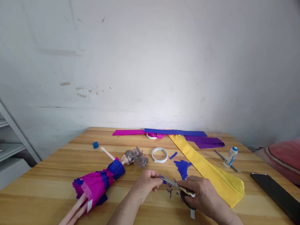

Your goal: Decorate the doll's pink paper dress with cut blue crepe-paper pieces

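Observation:
In my right hand (203,193) is a pair of scissors (171,182) with dark handles, its blades pointing left. My left hand (148,184) pinches a small piece of blue paper (164,182) at the blade tips. Tiny blue snippets (169,192) lie on the table just below the blades. Beyond them rests a larger jagged blue scrap (182,167), with a narrow blue strip (173,155) beside it. To the left, a doll (100,183) in a magenta and blue paper dress lies on its back, grey hair towards the middle.
A tape roll (159,155) lies mid-table. Yellow (208,169), blue (175,132) and purple (210,142) strips stretch behind and right. A glue bottle (231,157) stands near a grey stick (220,155). A black flat object (280,195) is at the right edge, a blue cap (96,145) at left.

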The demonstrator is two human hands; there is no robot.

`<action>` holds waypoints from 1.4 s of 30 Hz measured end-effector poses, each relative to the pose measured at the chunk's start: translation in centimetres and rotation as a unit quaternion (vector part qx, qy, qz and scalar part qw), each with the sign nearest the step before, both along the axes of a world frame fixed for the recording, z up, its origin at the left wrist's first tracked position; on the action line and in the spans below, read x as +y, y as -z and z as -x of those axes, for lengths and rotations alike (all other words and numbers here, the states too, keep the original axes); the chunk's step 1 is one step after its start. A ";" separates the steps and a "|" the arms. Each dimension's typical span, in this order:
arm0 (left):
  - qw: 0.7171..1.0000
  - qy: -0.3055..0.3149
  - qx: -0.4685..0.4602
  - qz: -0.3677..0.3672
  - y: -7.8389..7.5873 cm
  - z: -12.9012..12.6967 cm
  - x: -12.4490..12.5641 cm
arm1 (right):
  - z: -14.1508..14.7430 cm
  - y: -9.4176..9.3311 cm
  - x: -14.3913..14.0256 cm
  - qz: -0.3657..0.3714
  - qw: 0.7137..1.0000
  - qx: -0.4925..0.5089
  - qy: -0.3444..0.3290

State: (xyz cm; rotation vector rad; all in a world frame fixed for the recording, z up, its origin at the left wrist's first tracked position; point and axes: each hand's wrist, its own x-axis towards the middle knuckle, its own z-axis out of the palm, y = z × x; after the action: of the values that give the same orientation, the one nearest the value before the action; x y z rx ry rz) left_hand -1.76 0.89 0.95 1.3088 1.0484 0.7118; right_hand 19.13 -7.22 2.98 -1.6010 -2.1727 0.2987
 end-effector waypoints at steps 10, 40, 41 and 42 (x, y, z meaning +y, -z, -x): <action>1.000 0.001 -0.016 0.027 0.0 -0.1 -0.1 | -0.2 0.2 0.1 -0.012 0.999 -0.027 -0.020; 0.970 -0.062 -0.213 0.100 0.7 -0.7 -0.2 | 1.2 -1.3 -0.3 0.092 0.983 0.158 0.011; 0.971 -0.062 -0.212 0.095 0.7 -0.7 -0.3 | 1.2 -1.2 -0.3 0.096 0.982 0.165 0.007; 0.971 -0.063 -0.210 0.092 0.7 -0.7 -0.3 | 1.1 -1.1 -0.3 0.098 0.980 0.172 0.006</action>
State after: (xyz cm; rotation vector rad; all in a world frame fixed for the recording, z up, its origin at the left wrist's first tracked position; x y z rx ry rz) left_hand -1.09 0.64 0.25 0.8858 0.8315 0.9186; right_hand 18.02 -7.56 4.10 -1.5285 -1.9151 0.7466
